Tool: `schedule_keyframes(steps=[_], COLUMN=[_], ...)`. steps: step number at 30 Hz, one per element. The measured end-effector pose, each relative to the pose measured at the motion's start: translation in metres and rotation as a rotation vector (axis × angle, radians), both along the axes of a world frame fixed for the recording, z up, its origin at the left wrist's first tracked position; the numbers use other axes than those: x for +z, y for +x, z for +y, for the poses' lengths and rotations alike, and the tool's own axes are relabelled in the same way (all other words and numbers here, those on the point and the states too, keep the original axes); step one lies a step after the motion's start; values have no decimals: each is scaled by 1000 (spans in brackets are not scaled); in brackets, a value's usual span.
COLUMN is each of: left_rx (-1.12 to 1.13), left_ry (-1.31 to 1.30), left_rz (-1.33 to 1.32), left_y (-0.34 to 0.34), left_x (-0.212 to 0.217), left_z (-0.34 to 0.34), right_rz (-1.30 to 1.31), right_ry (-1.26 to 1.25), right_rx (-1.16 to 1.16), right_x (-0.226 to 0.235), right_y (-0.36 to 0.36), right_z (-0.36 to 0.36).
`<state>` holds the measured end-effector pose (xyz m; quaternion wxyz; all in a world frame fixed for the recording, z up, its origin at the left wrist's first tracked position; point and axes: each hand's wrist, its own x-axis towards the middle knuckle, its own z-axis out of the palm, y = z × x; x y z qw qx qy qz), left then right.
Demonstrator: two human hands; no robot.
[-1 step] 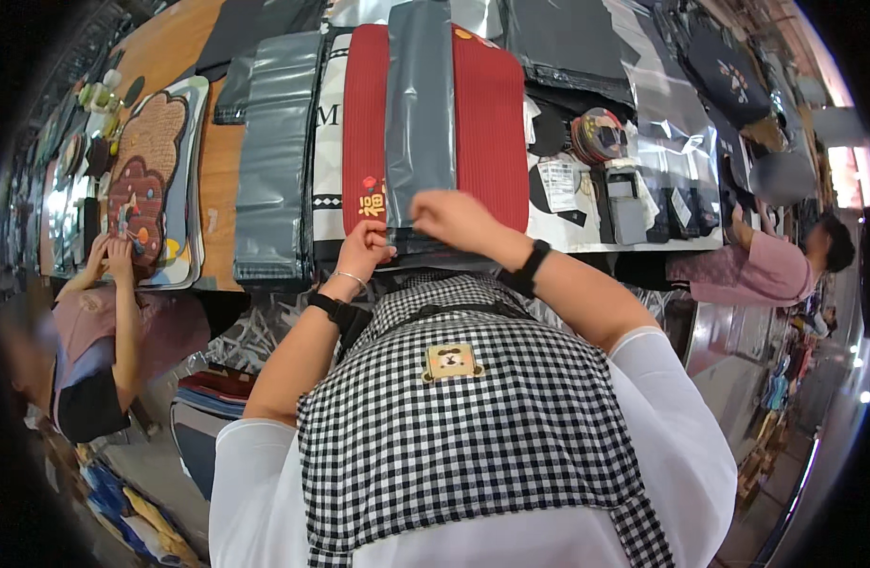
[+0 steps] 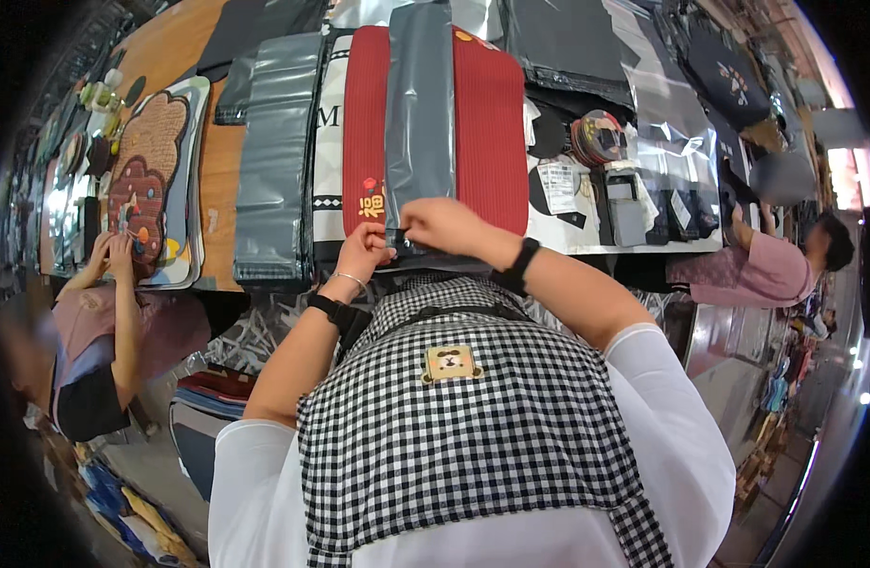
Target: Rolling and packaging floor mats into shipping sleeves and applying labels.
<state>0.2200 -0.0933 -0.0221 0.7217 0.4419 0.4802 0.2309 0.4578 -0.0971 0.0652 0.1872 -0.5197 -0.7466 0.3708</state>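
The left hand (image 2: 361, 248) and right hand (image 2: 442, 225) both pinch the near end of a grey bag (image 2: 420, 114), fingers closed on its edge. The bag lies lengthwise on a red mat (image 2: 497, 133), which rests on the table (image 2: 170, 47). A second grey bag (image 2: 272, 156) lies to the left. A co-worker's hands (image 2: 111, 254) touch a bear-shaped mat (image 2: 149, 161) at far left.

Bright, even light is falling on my workbench (image 2: 217, 204), glare is glinting off the grey plastic bag (image 2: 419, 114), and the fisheye is bending and darkening everything toward the blurred rim
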Motion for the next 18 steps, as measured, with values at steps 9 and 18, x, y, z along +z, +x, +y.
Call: schedule_keyframes(steps=[9,18], left_rx=[-97,-118], left_ry=[-66,-144], left_rz=[35,15], left_y=[-16,-17], left_x=[-1,16], left_z=[-6,-3], right_rz=[-58,20], right_ry=[86,-43], right_rx=[189,-31], right_x=[-30,-2], right_y=[-13,-10], right_z=[-30,-15])
